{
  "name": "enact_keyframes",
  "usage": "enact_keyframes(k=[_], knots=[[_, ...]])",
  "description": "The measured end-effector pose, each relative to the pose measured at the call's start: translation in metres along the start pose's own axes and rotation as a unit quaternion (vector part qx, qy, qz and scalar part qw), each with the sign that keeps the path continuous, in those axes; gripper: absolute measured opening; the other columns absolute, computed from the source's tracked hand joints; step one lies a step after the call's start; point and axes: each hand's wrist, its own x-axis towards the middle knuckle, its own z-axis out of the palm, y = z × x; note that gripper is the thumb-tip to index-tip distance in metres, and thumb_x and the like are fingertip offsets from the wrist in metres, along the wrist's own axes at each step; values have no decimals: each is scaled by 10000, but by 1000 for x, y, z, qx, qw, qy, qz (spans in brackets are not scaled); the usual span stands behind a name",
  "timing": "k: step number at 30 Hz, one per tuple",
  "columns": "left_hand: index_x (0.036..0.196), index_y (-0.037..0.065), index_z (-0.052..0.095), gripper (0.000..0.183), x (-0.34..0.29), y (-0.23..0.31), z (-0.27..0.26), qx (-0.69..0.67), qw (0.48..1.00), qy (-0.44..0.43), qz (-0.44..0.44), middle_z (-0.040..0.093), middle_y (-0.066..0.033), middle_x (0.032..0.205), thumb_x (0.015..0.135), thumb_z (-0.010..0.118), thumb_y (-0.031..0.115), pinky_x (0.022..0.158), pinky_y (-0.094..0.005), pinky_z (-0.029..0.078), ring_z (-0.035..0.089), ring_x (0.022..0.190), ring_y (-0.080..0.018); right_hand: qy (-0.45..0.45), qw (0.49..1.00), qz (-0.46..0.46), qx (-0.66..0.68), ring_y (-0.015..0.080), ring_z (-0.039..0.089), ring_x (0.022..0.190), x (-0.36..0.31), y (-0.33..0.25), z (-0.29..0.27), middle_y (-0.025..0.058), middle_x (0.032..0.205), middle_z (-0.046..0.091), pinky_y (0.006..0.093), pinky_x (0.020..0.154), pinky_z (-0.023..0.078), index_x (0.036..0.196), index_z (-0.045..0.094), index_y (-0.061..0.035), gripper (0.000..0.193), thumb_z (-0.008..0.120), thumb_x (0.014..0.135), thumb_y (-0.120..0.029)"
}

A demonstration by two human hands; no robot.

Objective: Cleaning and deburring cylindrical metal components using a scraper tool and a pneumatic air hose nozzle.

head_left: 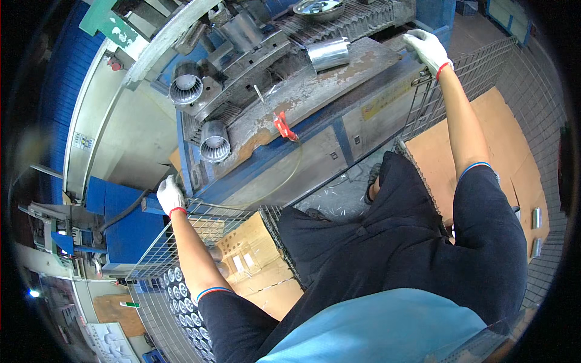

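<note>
My left hand [171, 195], in a white glove with a red cuff, is at the left front corner of a blue and grey machine [254, 175]. Its fingers point up beside the corner and look empty. At the machine's far right end my right hand [428, 51], gloved the same way, reaches over the edge with its fingers stretched out; what lies under the fingertips is hidden. Between the hands, a shiny metal cylinder [328, 54] lies on the worn bench top [363, 63]. A red-handled air gun [283, 126] rests at the front edge. Two finned metal cylinders [186, 89] [215, 142] sit on the left.
Wire cages stand on both sides, the left one [151, 254] holding cardboard and several dark round parts [181, 296]. Cardboard [502, 145] covers the right one, with two small metal tubes [537, 218] on it. A metal bowl-like part [319, 7] sits at the back. Scraps litter the floor [339, 196].
</note>
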Motion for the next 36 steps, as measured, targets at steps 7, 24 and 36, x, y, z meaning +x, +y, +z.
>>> enact_keyframes(k=[7, 24, 36], knots=[[992, -68, 726, 330, 1, -9, -3, -53, 996, 65, 10, 684, -54, 779, 990, 658, 255, 663, -327, 462, 581, 696, -154, -8, 999, 20, 23, 85, 555, 683, 0, -5, 1, 11, 847, 682, 261, 578, 425, 1238, 721, -52, 431, 700, 1003, -412], [1021, -32, 707, 285, -7, 8, 0, -110, 991, 63, -32, 639, -40, 739, 1013, 643, 246, 541, -309, 440, 564, 590, -136, -11, 1000, 4, 15, 65, 539, 685, 0, -3, 1, 2, 864, 688, 246, 582, 429, 1249, 719, -34, 445, 712, 1000, -403], [1187, -59, 724, 368, -3, -7, -7, 0, 994, 108, 28, 759, -185, 1149, 1043, 619, 263, 952, -367, 508, 693, 1035, -260, 0, 909, -256, -329, 412, 657, 1217, 59, -103, 60, 226, 1331, 687, 461, 1055, 510, 1505, 509, -85, 673, 632, 984, -493]])
